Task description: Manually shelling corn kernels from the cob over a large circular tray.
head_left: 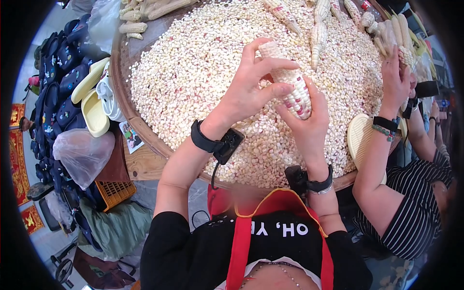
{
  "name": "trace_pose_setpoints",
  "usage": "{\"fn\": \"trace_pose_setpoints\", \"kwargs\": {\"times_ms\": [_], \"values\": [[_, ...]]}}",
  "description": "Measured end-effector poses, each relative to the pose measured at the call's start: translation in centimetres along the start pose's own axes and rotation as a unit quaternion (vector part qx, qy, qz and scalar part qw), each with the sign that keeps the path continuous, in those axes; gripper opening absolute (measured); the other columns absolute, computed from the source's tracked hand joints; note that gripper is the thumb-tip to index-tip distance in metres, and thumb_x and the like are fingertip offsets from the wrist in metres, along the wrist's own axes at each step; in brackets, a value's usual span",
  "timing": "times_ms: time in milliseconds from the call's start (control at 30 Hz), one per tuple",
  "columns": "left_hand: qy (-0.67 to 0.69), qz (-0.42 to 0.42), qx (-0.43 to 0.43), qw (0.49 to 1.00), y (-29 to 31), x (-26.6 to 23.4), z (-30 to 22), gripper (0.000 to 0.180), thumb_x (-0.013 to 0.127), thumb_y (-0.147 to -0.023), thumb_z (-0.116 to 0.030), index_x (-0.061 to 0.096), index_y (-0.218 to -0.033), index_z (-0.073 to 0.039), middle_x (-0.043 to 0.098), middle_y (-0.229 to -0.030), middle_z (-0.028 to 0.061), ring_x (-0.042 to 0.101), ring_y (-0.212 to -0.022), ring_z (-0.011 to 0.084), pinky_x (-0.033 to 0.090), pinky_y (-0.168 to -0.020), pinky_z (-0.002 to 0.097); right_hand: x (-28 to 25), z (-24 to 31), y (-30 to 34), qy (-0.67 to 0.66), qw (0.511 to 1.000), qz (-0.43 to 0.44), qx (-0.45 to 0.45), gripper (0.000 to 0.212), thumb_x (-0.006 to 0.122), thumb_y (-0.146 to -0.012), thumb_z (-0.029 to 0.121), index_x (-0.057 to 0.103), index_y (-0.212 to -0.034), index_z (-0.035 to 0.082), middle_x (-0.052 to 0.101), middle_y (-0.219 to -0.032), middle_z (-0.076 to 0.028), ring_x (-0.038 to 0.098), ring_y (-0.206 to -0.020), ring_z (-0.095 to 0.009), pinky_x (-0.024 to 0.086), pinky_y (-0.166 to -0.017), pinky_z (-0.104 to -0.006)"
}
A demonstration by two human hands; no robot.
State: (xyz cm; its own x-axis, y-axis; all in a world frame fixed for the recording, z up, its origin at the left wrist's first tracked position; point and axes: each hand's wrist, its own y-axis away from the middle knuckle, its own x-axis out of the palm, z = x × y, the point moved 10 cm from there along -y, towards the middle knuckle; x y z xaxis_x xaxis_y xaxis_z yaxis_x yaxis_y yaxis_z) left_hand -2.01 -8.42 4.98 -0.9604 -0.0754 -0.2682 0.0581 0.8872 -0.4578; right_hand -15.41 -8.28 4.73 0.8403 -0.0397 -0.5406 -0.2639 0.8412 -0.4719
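Both my hands are closed around one corn cob (296, 94) above a broad heap of loose corn kernels (193, 87). The cob is tilted; its upper end looks stripped, while pale kernels with several dark red ones cover the lower part. My left hand (249, 84) grips the upper part, thumb and fingers across its side. Lower down, my right hand (311, 125) holds the kernel-covered end. Under the hands, the kernels lie in a large round tray (140, 124) with a brown rim.
Stripped cobs (166, 8) lie at the far left, and an unshelled cob (318, 38) lies on the heap's far side. At right, a co-worker's hands (397, 79) hold cobs. A cream slipper sole (358, 140) rests by the near-right rim. Dark clogs (60, 92) and an orange crate (115, 193) stand left.
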Motion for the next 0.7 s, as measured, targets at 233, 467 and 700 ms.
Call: {"fn": "trace_pose_setpoints", "kwargs": {"times_ms": [233,467,700], "values": [[-0.039,-0.010,0.033,0.999,0.3,-0.2,-0.6,0.026,0.061,-0.082,-0.011,0.057,-0.107,-0.006,0.024,-0.131,0.0137,0.056,-0.088,0.0144,0.051,-0.074,0.0261,0.2,0.3,0.3,0.003,1.000,0.006,0.013,0.066,0.078,-0.060,0.018,0.049,-0.118,0.004,0.056,-0.088,-0.011,0.054,-0.080,-0.027,0.043,-0.070,-0.0367],[-0.054,-0.101,0.051,0.992,0.5,-0.7,-1.5,0.023,0.057,-0.084,-0.009,0.054,-0.106,-0.005,0.031,-0.128,0.0153,0.048,-0.069,0.0073,0.042,-0.060,0.0210,0.7,0.1,0.5,-0.012,1.000,0.011,0.015,0.068,0.078,-0.060,0.018,0.048,-0.119,0.005,0.056,-0.088,-0.011,0.054,-0.080,-0.027,0.043,-0.070,-0.0367],[-0.017,-0.114,0.027,0.993,0.7,-1.1,-0.5,0.025,0.057,-0.081,-0.004,0.053,-0.105,-0.005,0.035,-0.124,0.0148,0.049,-0.080,0.0098,0.043,-0.061,0.0219,0.9,0.3,0.6,-0.015,1.000,0.012,0.007,0.068,0.078,-0.059,0.017,0.048,-0.119,0.007,0.056,-0.089,-0.011,0.053,-0.081,-0.027,0.043,-0.070,-0.0360]]}}
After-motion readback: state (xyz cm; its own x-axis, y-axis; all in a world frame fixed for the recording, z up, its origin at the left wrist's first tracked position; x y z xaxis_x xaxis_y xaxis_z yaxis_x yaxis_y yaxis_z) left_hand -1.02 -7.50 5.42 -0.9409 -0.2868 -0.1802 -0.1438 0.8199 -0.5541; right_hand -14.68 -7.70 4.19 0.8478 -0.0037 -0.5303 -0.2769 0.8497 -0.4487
